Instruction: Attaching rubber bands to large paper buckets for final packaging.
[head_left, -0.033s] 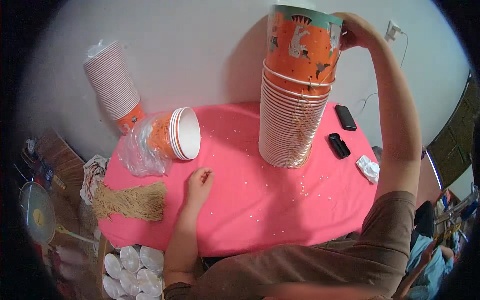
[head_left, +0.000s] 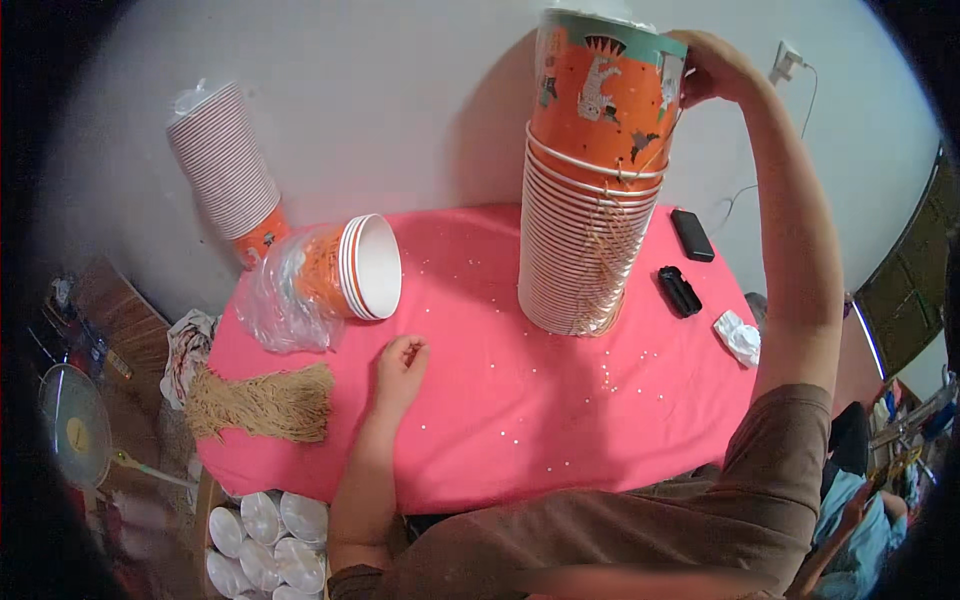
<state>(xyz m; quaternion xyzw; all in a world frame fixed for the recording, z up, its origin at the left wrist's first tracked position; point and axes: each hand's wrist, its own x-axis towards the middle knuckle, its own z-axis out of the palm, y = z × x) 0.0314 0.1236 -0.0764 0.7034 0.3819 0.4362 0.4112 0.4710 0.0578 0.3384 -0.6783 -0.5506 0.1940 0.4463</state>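
The right hand (head_left: 715,68) was raised at the top of the tall stack of orange paper cups (head_left: 590,200), its fingers curled over the far rim of the topmost cup (head_left: 607,95); the fingertips were hidden behind that rim, so how firmly they gripped could not be told, though the hand was closed around the edge. The stack stood upright on the pink tablecloth (head_left: 520,400), its long axis vertical, mouths down and bases up, the top cup tilted slightly toward the hand. Thin tan strings (head_left: 605,260) hung down the stack's side, their ends hard to make out. Left of the stack the left hand (head_left: 402,365) rested on the cloth, loosely curled and holding nothing. Farther left of the stack a short sleeve of cups in clear plastic (head_left: 340,270) lay on its side, open mouth facing the stack, and beyond it another wrapped stack (head_left: 225,170) leaned by the wall. A bundle of tan cords (head_left: 265,405) lay at the cloth's left edge. Right of the stack lay two black devices (head_left: 685,265) and a crumpled white wrapper (head_left: 740,335).
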